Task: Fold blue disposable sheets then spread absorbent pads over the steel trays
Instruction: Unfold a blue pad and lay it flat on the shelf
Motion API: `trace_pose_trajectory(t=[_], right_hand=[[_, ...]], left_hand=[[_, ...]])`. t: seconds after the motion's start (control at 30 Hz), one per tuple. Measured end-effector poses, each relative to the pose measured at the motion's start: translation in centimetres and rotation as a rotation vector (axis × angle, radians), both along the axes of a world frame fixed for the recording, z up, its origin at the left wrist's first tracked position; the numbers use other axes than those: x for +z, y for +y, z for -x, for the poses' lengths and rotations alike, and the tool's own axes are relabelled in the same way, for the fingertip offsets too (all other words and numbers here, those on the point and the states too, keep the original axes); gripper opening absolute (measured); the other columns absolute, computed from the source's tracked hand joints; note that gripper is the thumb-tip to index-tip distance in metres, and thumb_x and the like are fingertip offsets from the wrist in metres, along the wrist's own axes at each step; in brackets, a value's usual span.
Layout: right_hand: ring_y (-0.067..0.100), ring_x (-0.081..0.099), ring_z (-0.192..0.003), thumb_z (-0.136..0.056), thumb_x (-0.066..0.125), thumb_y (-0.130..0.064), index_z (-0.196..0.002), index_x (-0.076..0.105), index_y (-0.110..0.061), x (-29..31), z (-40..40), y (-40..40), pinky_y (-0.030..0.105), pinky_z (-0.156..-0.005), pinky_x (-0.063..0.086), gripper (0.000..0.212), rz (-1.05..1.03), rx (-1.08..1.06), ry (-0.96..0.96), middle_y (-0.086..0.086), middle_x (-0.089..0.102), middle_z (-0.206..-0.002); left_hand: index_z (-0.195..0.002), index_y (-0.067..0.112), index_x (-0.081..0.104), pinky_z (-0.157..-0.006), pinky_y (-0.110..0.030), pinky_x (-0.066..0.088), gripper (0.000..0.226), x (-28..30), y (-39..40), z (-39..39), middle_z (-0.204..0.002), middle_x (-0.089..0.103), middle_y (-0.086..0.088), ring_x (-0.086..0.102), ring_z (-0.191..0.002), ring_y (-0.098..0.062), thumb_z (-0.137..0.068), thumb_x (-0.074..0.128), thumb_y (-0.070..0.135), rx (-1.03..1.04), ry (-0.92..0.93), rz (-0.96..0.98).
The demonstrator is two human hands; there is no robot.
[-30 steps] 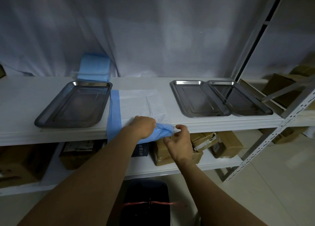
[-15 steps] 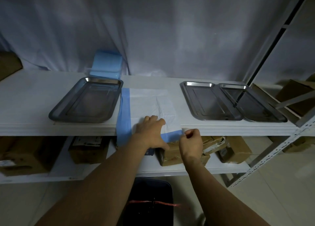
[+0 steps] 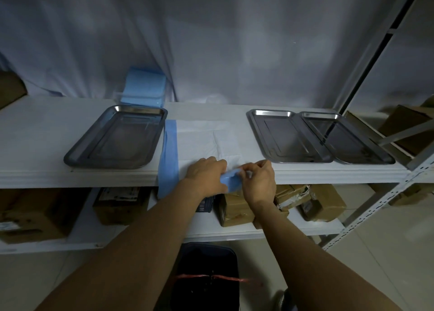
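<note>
— White shelf (image 3: 47,132) on a metal rack, pale draped sheeting (image 3: 211,40) hanging behind it. What lies on the shelf?

— Three steel trays. One tray (image 3: 77,157) sits left of centre, and two more stand side by side at the right, the nearer tray (image 3: 256,132) and the far-right tray (image 3: 366,144), their long rims touching or overlapping. All three are bare metal inside.

— And the sheet?

— The disposable sheet (image 3: 199,141) lies flat between the left tray and the right pair, white side up, with a blue strip along its left edge that hangs over the front lip of the shelf. Its near right corner is bunched up, blue side showing.

— What are the hands doing?

— Both meet at that bunched corner, at the shelf's front edge. The left hand (image 3: 205,177) has its fingers curled round the blue fold. The right hand (image 3: 259,181) pinches the same fold with thumb and fingertips, just beside the left, the two nearly touching.

— Anything else?

— A stack of blue sheets (image 3: 145,87) leans against the sheeting behind the left tray. Cardboard boxes (image 3: 321,202) crowd the lower shelf, and a dark bin (image 3: 206,280) stands on the floor between the forearms.
</note>
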State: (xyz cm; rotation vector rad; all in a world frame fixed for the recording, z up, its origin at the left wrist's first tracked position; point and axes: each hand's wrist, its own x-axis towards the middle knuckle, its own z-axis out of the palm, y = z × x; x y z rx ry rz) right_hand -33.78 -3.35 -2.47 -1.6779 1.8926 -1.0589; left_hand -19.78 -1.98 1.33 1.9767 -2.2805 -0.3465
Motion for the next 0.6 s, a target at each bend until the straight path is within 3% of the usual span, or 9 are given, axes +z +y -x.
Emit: trace_pose_trajectory(t=[0.07,0.23,0.33,0.47,0.53,0.6], right_hand=[[0.010,0.049,-0.088,-0.093,0.058,-0.026,-0.103,0.067,-0.016,0.6,0.2,-0.3,0.022,-0.074,0.046,0.017,0.010,0.019,0.007,-0.005,0.038,-0.100],[0.019,0.057,-0.091,-0.096,0.049,-0.022,-0.110,0.059,-0.015,0.7,0.3,0.8,0.032,-0.083,0.051,0.019,0.034,-0.076,-0.115,0.003,0.046,-0.115],[0.020,0.057,-0.094,-0.086,0.064,-0.027,-0.113,0.049,-0.014,0.3,0.1,1.8,0.033,-0.080,0.051,0.034,0.031,-0.133,-0.184,0.004,0.046,-0.117],[0.020,0.055,-0.103,-0.070,0.073,-0.053,-0.127,0.039,-0.016,-0.2,-1.1,1.9,0.033,-0.080,0.052,0.076,-0.065,-0.130,0.048,0.002,0.042,-0.121],[0.020,0.055,-0.102,-0.069,0.073,-0.055,-0.127,0.036,-0.017,0.0,-1.8,1.2,0.033,-0.079,0.053,0.079,-0.108,-0.175,0.145,0.003,0.040,-0.120],[0.022,0.057,-0.100,-0.076,0.073,-0.044,-0.124,0.037,-0.017,0.2,-2.0,0.5,0.034,-0.076,0.054,0.066,-0.119,-0.205,0.190,0.005,0.040,-0.118]], left_hand=[[-0.105,0.014,0.061,-0.071,-0.030,0.040,0.018,0.4,-0.8,-0.1,-0.109,0.060,-0.009,0.056,-0.097,-0.026,-0.092,0.052,0.023,0.047,0.037,0.007],[-0.099,0.009,0.062,-0.072,-0.031,0.039,0.022,1.3,-2.3,-0.1,-0.107,0.062,-0.015,0.057,-0.098,-0.030,-0.096,0.041,0.016,0.140,0.123,0.007],[-0.113,0.010,0.057,-0.078,-0.032,0.042,0.023,1.2,-2.8,0.2,-0.116,0.060,-0.013,0.056,-0.105,-0.030,-0.097,0.041,0.014,0.157,0.023,0.018],[-0.117,0.013,0.055,-0.077,-0.031,0.040,0.024,1.4,-3.1,0.7,-0.119,0.059,-0.011,0.056,-0.107,-0.029,-0.098,0.041,0.019,0.122,-0.047,0.033],[-0.116,0.012,0.054,-0.075,-0.030,0.038,0.023,1.3,-3.1,0.9,-0.117,0.059,-0.012,0.056,-0.106,-0.029,-0.099,0.040,0.018,0.099,-0.054,0.040],[-0.115,0.011,0.053,-0.073,-0.030,0.038,0.022,1.3,-2.9,0.9,-0.115,0.059,-0.012,0.056,-0.103,-0.029,-0.098,0.040,0.016,0.089,-0.062,0.046]])
